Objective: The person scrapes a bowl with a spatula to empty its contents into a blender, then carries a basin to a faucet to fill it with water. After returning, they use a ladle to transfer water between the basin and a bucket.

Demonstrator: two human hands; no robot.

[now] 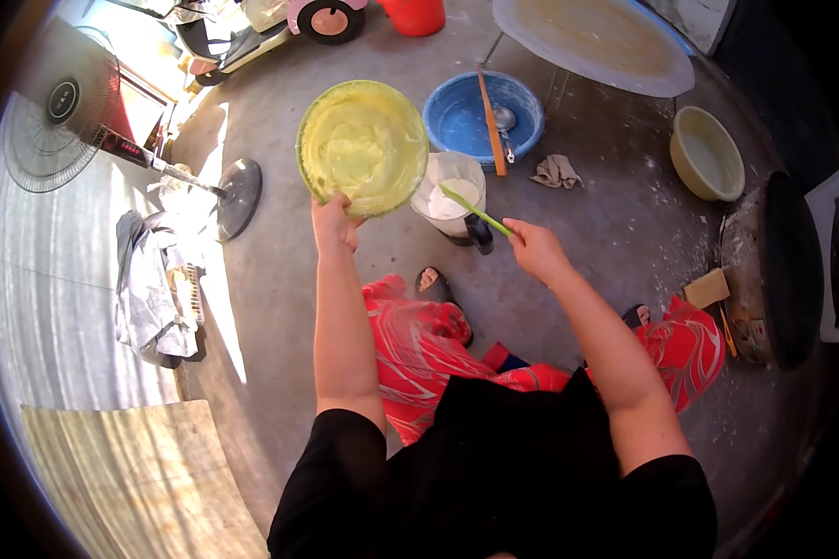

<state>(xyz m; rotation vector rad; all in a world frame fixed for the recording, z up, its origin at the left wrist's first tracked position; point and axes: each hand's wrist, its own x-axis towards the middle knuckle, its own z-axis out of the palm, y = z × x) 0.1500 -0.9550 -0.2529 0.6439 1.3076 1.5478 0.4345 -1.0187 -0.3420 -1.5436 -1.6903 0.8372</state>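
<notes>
My left hand (336, 222) grips the lower rim of a yellow-green basin (364, 144), tilted so that its inside faces me. A pale smear coats the basin's bottom. In my right hand (537, 252) is a slim green utensil (480, 209), whose far end reaches over the mouth of a clear pitcher (426, 207) with a black handle. White stuff (454, 198) shows inside the pitcher. Just behind it, a blue basin (440, 140) holds a metal ladle (504, 118), and a wooden stick (490, 116) lies across its rim.
A crumpled cloth (557, 171) lies right of the blue basin. Further right are a beige basin (704, 154) and a large round dark griddle (783, 270). A standing fan (62, 102) is at left. A round tabletop (606, 42), red bucket (413, 14) and scooter (252, 33) stand behind.
</notes>
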